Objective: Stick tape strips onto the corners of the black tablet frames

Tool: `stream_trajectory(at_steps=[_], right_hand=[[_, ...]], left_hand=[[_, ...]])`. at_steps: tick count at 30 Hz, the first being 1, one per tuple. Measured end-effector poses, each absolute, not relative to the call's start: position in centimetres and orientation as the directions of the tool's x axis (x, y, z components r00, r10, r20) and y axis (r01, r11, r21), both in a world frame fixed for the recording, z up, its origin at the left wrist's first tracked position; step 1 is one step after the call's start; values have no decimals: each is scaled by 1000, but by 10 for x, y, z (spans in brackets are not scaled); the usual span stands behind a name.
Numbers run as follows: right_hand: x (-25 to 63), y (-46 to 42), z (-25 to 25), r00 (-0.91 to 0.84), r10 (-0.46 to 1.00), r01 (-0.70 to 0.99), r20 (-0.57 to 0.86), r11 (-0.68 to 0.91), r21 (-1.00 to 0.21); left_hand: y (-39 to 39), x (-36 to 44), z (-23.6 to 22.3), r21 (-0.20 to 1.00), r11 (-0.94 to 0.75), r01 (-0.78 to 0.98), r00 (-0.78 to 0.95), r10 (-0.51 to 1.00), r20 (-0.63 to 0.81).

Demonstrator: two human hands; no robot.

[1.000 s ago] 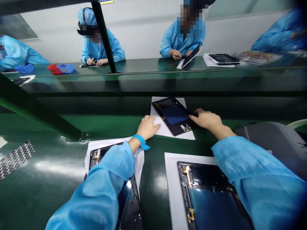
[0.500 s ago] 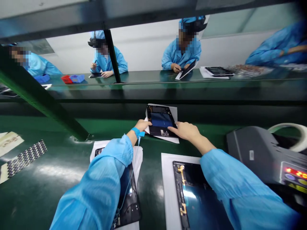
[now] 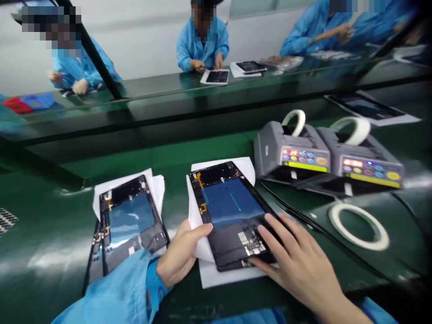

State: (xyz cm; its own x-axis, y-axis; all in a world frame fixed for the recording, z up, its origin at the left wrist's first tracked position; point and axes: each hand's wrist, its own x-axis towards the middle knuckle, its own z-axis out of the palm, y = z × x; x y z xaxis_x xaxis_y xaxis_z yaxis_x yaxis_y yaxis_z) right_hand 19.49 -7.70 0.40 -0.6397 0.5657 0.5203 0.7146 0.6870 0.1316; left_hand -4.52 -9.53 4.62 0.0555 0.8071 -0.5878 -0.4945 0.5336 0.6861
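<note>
A black tablet without its back cover point(image 3: 236, 207), blue-filmed in the middle, lies over white paper sheets point(image 3: 216, 281) in front of me. My left hand point(image 3: 184, 249) is closed on its left edge, thumb on top and fingers underneath. My right hand point(image 3: 297, 256) grips the lower right corner, with the fingers spread over the face and the thumb at the bottom edge. Left of it, more opened tablets point(image 3: 131, 220) lie overlapped on white paper, partly behind my left sleeve.
Two grey tape dispensers point(image 3: 292, 148) with lit displays stand at the right, a roll of tape point(image 3: 359, 227) before them. Black cables point(image 3: 313, 225) cross the green bench. A green post point(image 3: 43, 164) rises at left. Co-workers in blue point(image 3: 202, 42) sit across the bench.
Both hands and the tablet they hold have come nearer to me, over the paper at front. My view has swung right, bringing both tape dispensers into sight.
</note>
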Motion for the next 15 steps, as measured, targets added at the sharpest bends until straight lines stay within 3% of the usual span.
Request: stream_trajectory(at_steps=[7,15], right_hand=[[239,-108,-20,-556,600,735,575,678,3],[239,-114,11,-516,572,719,637,694,-41]], left_hand=[[-132,-4,35,638,579,-509,75,767,-637],[-134,-1,62,580,605,-546,17,700,-714]])
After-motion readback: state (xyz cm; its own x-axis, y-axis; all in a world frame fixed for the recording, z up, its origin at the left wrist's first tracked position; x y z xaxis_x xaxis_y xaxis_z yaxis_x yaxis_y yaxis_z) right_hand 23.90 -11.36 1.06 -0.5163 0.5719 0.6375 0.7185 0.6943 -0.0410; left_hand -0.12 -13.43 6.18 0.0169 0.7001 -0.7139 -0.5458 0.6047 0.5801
